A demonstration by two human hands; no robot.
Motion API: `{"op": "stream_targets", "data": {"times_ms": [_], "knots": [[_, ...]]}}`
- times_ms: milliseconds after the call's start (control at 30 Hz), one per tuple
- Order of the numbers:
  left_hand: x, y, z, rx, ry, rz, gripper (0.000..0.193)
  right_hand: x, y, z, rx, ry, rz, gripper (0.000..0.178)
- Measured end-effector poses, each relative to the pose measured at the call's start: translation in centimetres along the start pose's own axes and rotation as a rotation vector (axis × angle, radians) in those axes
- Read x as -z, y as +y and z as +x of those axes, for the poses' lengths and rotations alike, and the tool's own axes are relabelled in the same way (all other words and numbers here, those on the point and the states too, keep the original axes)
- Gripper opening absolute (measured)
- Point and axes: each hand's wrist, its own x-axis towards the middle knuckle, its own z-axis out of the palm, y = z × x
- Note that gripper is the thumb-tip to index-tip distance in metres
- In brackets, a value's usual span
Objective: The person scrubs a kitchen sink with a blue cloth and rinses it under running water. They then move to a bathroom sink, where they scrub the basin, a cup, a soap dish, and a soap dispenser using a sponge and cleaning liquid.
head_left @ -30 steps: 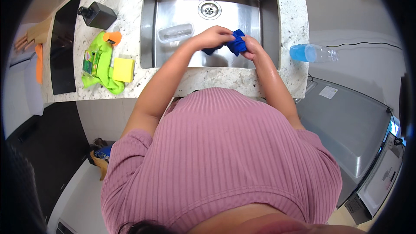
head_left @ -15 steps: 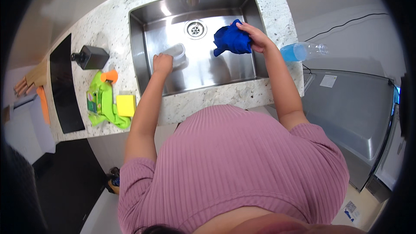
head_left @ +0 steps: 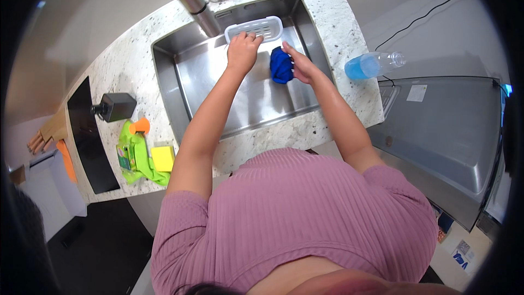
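Note:
A small white slotted plastic basket point(head_left: 270, 32) is held over the far part of the stainless steel sink point(head_left: 188, 85). My left hand point(head_left: 243, 52) is closed on its near rim, with the fingers curled over the edge. To the right of it, my right hand point(head_left: 301, 66) grips a bunched dark blue cloth point(head_left: 280, 67) above the sink floor. The cloth hangs a little below and right of the basket, apart from it. Some of the right fingers are hidden behind the cloth.
The faucet point(head_left: 204, 19) reaches over the sink's far left. On the left counter are a black bottle point(head_left: 117, 107), an orange cup point(head_left: 141, 126), a green cloth point(head_left: 143, 158) and a yellow sponge point(head_left: 163, 159). A bottle of blue liquid point(head_left: 363, 67) stands right.
My left hand has moved the basket away from me and to the right, turning it lengthwise. My right hand has brought the blue cloth slightly nearer to me, more tightly bunched. The view has tilted.

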Motion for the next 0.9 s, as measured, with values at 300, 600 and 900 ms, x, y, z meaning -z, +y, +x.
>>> {"op": "stream_targets", "data": {"times_ms": [300,600,900], "knots": [[-5.8,1.4,4.7,-0.019,0.026,-0.042,0.032,0.4,-2.2,11.6,0.267,0.518,-0.153,0.047],[-6.9,-0.1,7.4,0.041,-0.109,-0.047,0.032,-1.1,-8.3,8.5,0.172,0.599,-0.324,0.053],[-7.1,-0.8,8.3,0.052,-0.141,-0.039,0.024,0.9,-8.0,12.4,0.258,0.68,-0.698,0.057]]}}
